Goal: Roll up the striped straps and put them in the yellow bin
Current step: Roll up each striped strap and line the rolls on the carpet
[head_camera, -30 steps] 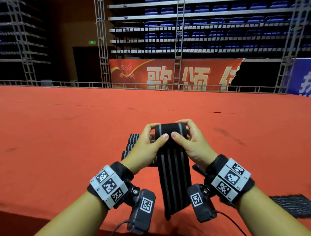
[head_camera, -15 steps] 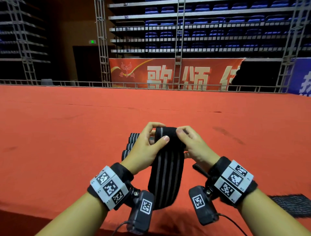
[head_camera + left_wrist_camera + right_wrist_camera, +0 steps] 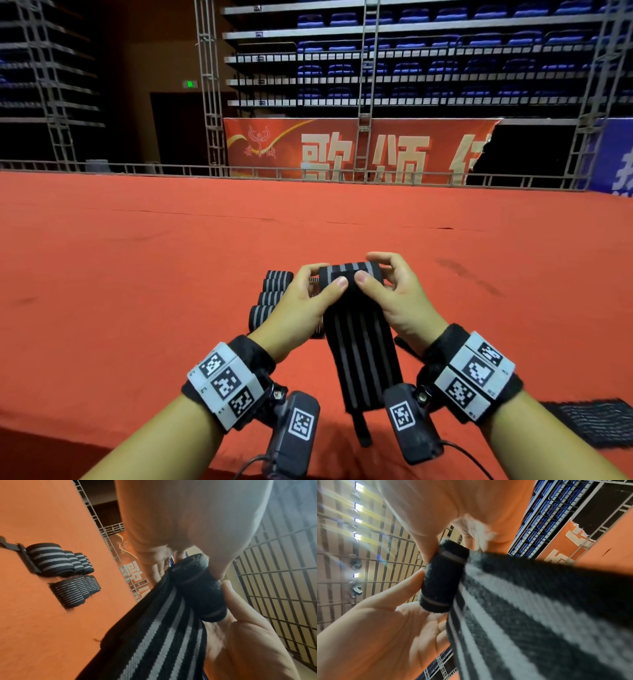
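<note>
A black strap with grey stripes (image 3: 363, 359) hangs in the air in front of me, its top end wound into a small roll (image 3: 349, 274). My left hand (image 3: 308, 298) pinches the roll's left end and my right hand (image 3: 390, 291) pinches its right end, thumbs on the near side. The left wrist view shows the roll (image 3: 197, 586) between fingers and thumb; the right wrist view shows the roll (image 3: 443, 577) the same way. The loose tail reaches down between my wrists. No yellow bin is in view.
Several rolled striped straps (image 3: 270, 298) lie in rows on the red carpet (image 3: 137, 274) just left of my hands, also in the left wrist view as rolled straps (image 3: 60, 561). A dark mesh mat (image 3: 596, 421) lies at the right edge. A metal railing (image 3: 308, 171) borders the far side.
The roll at the strap's top has grown as both hands turned it. The hanging tail has shortened and risen.
</note>
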Action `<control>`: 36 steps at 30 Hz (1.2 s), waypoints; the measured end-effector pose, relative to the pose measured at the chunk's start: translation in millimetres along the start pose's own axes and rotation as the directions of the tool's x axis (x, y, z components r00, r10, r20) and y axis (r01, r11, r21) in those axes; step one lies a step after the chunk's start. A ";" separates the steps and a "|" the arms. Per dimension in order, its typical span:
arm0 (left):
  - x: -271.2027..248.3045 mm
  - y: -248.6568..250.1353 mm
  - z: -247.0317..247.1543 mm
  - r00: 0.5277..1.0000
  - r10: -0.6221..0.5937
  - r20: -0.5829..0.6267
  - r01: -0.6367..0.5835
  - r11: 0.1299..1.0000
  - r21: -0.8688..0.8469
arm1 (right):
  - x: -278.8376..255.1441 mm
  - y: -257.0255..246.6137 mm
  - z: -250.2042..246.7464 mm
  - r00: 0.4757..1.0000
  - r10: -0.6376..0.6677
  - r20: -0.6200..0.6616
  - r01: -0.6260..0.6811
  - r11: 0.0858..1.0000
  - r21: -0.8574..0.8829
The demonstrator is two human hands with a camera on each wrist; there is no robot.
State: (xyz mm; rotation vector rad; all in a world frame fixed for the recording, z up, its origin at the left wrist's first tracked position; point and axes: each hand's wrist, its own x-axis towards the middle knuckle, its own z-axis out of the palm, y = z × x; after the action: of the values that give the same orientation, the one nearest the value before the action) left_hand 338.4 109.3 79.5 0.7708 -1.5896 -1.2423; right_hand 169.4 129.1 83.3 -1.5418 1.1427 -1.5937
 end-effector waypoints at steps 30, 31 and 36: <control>0.6 7.2 -0.6 0.998 0.037 0.056 -0.037 0.999 -0.003 | -2.7 -13.6 -8.8 0.984 -0.053 0.170 0.051 0.999 0.016; 0.6 6.7 -0.3 0.999 0.007 0.048 -0.006 1.000 -0.022 | -4.3 -12.8 -8.3 0.981 -0.082 0.173 0.082 0.997 0.004; -0.4 0.6 -1.2 0.995 0.093 0.033 -0.094 0.995 0.022 | -3.6 -2.0 -8.7 0.978 0.138 0.157 -0.157 0.981 0.114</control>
State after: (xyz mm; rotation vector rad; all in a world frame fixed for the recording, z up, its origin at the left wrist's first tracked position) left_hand 339.6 109.4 80.0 0.6861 -1.6500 -1.1761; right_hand 161.5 134.5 84.0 -1.4335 1.0302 -1.4003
